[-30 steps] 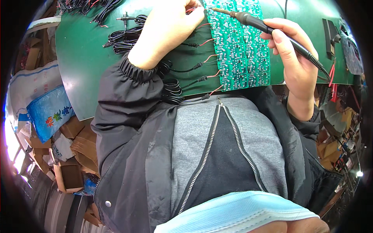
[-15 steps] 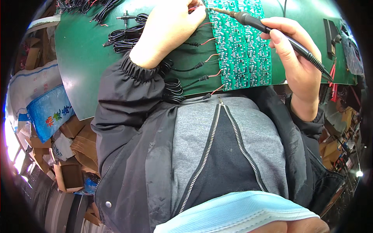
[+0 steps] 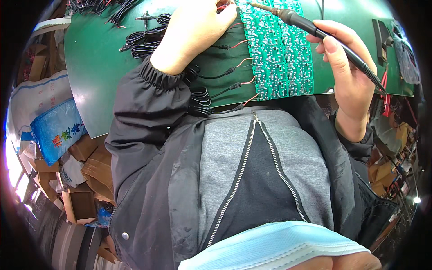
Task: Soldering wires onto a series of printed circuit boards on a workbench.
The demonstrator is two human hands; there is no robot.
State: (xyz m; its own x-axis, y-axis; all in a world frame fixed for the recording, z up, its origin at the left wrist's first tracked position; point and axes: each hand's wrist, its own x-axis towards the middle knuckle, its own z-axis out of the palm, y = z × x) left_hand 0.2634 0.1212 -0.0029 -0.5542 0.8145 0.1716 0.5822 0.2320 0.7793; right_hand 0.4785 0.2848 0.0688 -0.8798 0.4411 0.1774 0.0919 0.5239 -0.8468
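My right hand (image 3: 348, 63) grips a black-handled soldering iron (image 3: 310, 28) like a pen. Its metal tip points up and left, over the far part of a panel of green circuit boards (image 3: 281, 67). Beside the panel's far left corner, my left hand (image 3: 200, 29) is closed with thumb and fingers together on thin red wires (image 3: 223, 6); the fingertips are partly cut off by the upper edge. Several black cables (image 3: 225, 72) run to the panel's left edge, their bared red wire ends touching the boards.
Coiled black cables (image 3: 153, 38) lie on the green table (image 3: 92, 85) left of my forearm, with another bundle (image 3: 119, 11) farther off. A black block-like stand (image 3: 381, 42) is at the right. Cardboard boxes (image 3: 81, 204) and a blue bag (image 3: 58, 130) are left below the table.
The soldering iron's tip has shifted slightly up and right, away from the left hand's fingers. The board panel and its attached cables have slid slightly away from me.
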